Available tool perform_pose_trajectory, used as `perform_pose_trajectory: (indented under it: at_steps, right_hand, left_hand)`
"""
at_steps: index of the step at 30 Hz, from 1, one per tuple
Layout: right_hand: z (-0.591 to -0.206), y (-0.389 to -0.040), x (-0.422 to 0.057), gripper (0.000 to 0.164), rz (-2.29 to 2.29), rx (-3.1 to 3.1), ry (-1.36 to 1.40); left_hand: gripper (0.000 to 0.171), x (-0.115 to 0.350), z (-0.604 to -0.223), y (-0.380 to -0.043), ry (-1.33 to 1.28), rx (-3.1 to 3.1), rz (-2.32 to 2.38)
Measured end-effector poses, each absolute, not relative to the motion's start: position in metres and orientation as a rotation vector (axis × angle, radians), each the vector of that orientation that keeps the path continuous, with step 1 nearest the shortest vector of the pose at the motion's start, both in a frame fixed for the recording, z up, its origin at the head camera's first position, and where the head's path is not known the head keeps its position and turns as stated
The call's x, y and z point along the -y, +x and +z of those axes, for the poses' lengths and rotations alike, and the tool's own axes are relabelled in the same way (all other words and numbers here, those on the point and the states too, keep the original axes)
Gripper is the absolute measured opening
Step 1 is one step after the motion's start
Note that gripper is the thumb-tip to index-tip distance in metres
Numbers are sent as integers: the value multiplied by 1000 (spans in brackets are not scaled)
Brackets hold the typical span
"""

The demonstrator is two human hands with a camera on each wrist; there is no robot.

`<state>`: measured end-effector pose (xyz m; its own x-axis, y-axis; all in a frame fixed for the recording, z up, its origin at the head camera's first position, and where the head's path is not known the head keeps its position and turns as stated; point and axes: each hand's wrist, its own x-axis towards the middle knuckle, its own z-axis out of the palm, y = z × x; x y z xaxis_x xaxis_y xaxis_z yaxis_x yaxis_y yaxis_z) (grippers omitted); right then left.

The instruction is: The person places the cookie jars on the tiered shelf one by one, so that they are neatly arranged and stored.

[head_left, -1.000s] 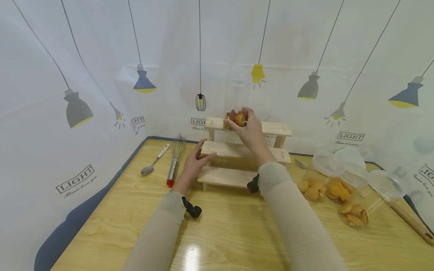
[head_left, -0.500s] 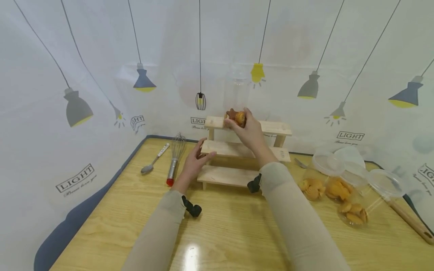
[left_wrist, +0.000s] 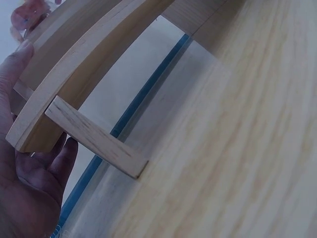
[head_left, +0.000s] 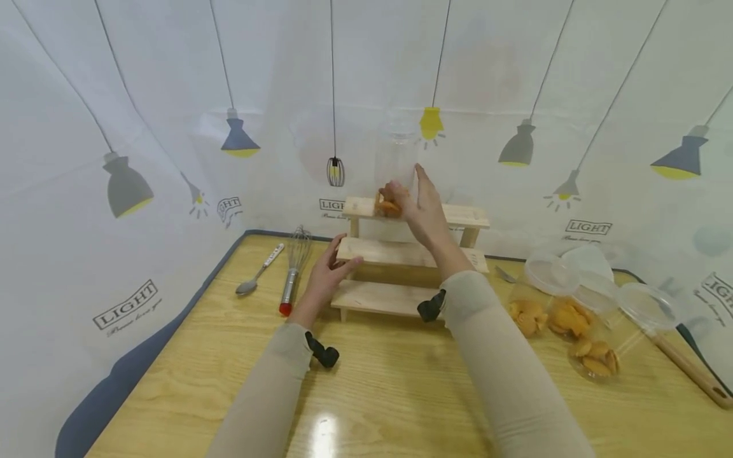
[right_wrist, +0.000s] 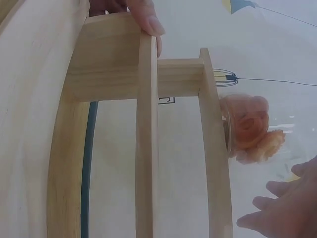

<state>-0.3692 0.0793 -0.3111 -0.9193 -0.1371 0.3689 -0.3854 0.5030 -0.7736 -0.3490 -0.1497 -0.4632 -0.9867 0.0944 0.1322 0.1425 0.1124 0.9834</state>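
Well, printed sheeting (head_left: 275,76) backs the table (head_left: 383,394), left hand (head_left: 325,278) gripping rack (head_left: 389,252), right hand (head_left: 426,216) spread.

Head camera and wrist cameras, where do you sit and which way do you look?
Head: on the head, facing forward and down at the wooden stand; sleeves, left grip and right grip show.
Left wrist: on that wrist, facing the stand and table; left grip shows.
Right wrist: on that wrist, facing the stand, jar and backdrop; both grips show, the left partly.
Head and right wrist both see the jar.

Jar (head_left: 395,162) partly behind right hand (head_left: 425,213)
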Motion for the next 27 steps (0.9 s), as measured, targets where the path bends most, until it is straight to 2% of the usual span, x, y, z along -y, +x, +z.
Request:
perform_pose_trajectory:
  at_steps: [13, 22, 27]
  right_hand:
    - [-314, -364, -92, 83, 1263, 2498, 527]
    - [-313, -352, -113, 81, 1186, 2506, 536]
    - [-312, -336, -137, 85, 1112, 2475, 523]
  left_hand:
    - [81, 150, -464, -346, -230, 2334, -2048]
    - [80, 150, -462, -346, -226, 2325, -2044]
    - [80, 150, -461, -346, -250, 2315, -2053]
